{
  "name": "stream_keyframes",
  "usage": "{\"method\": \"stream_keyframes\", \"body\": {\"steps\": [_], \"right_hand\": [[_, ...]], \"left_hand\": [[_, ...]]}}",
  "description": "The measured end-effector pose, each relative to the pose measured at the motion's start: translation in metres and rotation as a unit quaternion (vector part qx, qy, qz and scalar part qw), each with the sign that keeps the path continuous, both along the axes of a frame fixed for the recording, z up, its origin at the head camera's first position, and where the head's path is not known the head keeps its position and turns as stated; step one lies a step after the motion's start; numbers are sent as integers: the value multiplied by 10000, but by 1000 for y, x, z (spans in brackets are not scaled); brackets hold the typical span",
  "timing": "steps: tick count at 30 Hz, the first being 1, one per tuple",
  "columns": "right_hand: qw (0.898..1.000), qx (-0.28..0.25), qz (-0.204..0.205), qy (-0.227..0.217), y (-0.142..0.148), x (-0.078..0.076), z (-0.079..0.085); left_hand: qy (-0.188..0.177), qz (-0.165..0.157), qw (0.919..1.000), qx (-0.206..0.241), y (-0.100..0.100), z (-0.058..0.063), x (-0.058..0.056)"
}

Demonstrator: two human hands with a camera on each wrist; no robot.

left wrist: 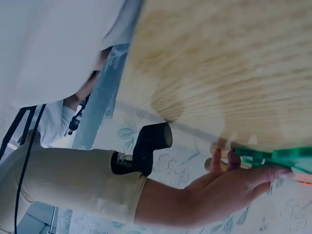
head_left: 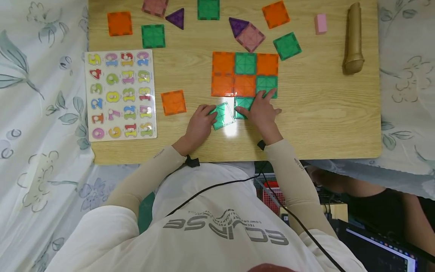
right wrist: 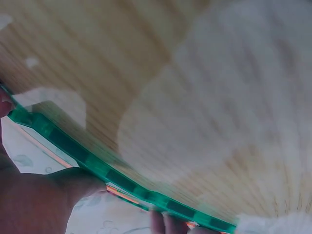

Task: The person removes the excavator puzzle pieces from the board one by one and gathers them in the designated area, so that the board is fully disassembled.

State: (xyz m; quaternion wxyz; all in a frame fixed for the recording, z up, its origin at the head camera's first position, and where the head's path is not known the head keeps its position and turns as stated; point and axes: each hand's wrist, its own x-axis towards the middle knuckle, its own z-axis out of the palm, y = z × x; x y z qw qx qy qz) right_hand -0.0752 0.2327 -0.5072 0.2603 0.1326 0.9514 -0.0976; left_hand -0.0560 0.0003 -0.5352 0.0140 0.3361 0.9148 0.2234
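Square translucent magnetic tiles, orange and green, lie joined in a flat block on the table, including an orange tile [head_left: 244, 85] in the middle. Below it a green tile [head_left: 242, 113] adjoins the block. My left hand [head_left: 198, 122] pinches a separate green tile [head_left: 224, 116] by its left side; that tile lies tilted, its right corner close to the adjoining tile. With its thumb on the adjoining tile, my right hand [head_left: 263, 115] rests its extended fingers on the green tile [head_left: 272, 81] at the block's right edge. In the left wrist view, a hand [left wrist: 219, 195] touches green tiles edge-on.
A number puzzle board [head_left: 155, 113] lies at the left, beside a loose orange tile [head_left: 173, 102]. More loose tiles, such as a green tile [head_left: 287, 46] and a purple triangle [head_left: 176, 18], lie farther back. At the right are a pink block [head_left: 321, 24] and a gold microphone-shaped object [head_left: 354, 37].
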Motion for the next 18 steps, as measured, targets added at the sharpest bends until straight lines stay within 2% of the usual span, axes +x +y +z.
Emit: {"method": "stream_keyframes", "body": {"steps": [5,8,14,18], "right_hand": [[9999,-56,26,105,1,0,0],[9998,-125,-3,155,1,1,2],[9996,-159,-50,222,0,6,3],[9996,-133,-39,232,0,7,4]], "left_hand": [[126,278,9985,-451,8,3,-17],[-50,289,9970,-720,14,9,-25],[-442,236,9950,-864,21,14,-25],[-746,253,9938,-784,18,15,-24]]}}
